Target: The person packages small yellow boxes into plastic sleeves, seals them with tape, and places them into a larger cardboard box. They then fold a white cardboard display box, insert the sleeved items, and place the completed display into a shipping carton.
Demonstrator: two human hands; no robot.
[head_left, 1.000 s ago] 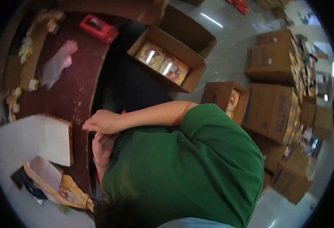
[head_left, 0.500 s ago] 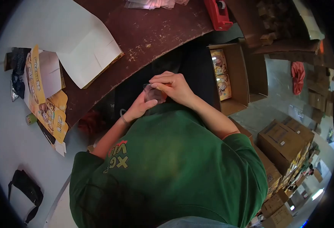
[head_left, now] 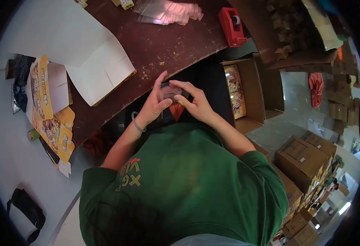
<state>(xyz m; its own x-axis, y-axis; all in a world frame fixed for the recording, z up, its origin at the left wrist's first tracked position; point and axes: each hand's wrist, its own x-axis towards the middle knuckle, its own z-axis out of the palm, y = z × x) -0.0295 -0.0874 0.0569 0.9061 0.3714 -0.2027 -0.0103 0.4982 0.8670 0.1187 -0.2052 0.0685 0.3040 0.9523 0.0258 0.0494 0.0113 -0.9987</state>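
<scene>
A small see-through plastic box [head_left: 168, 95] is held in front of my body, between both hands. My left hand [head_left: 152, 107] grips its left side, thumb at the near edge and fingers raised along the far side. On the right, my right hand [head_left: 195, 102] has its thumb and curled fingers on the box's rim. Reflections blur the box's exact shape. Flat clear plastic pieces [head_left: 169, 11], seemingly of the same material, lie in a fanned stack on the dark red table [head_left: 155, 53].
A red tape dispenser [head_left: 232, 28] stands at the table's edge. An open white carton [head_left: 94, 61] and yellow printed packaging [head_left: 53, 127] lie to the left. On the right, an open cardboard box [head_left: 251, 92] holds yellow printed boxes [head_left: 237, 104]; stacked cartons [head_left: 301, 158] stand beyond.
Both hands have shifted around the clear box; my right hand has moved down to its right side, and my left fingers have risen. The view has tilted, showing more of the table.
</scene>
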